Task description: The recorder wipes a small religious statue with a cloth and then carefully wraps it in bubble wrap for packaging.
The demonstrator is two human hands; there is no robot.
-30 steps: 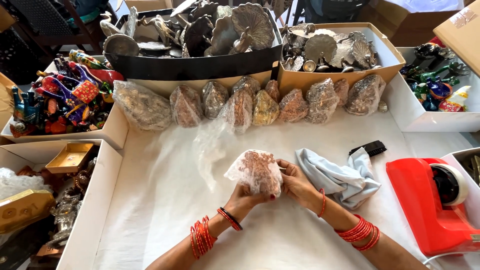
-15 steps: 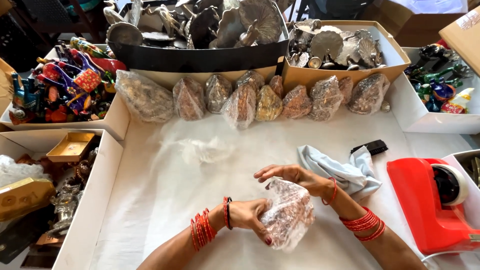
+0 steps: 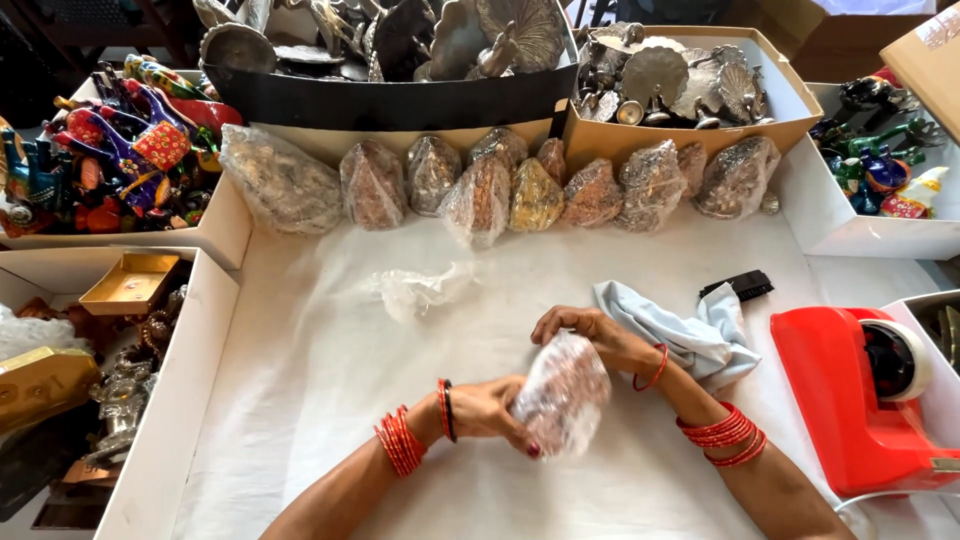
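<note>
My left hand (image 3: 490,410) grips the lower side of a clear plastic bag (image 3: 562,395) wrapped around a reddish-brown figurine. My right hand (image 3: 590,335) rests on the bag's top edge, fingers curled over it. Both wrists wear red bangles. The bag sits low over the white cloth-covered table (image 3: 300,400), near its front middle. An empty crumpled plastic bag (image 3: 415,290) lies on the cloth to the upper left of my hands.
A row of bagged figurines (image 3: 480,185) lines the back. A pale blue cloth (image 3: 690,330) and a black brush (image 3: 738,285) lie right of my hands, then a red tape dispenser (image 3: 860,400). Boxes of metal ornaments (image 3: 670,80) and painted figures (image 3: 130,150) surround the table.
The wrapped figurine came down from chest height toward the table and turned upright-tilted. My right hand shifted from beside the bag onto its top; my left hand now holds it from below.
</note>
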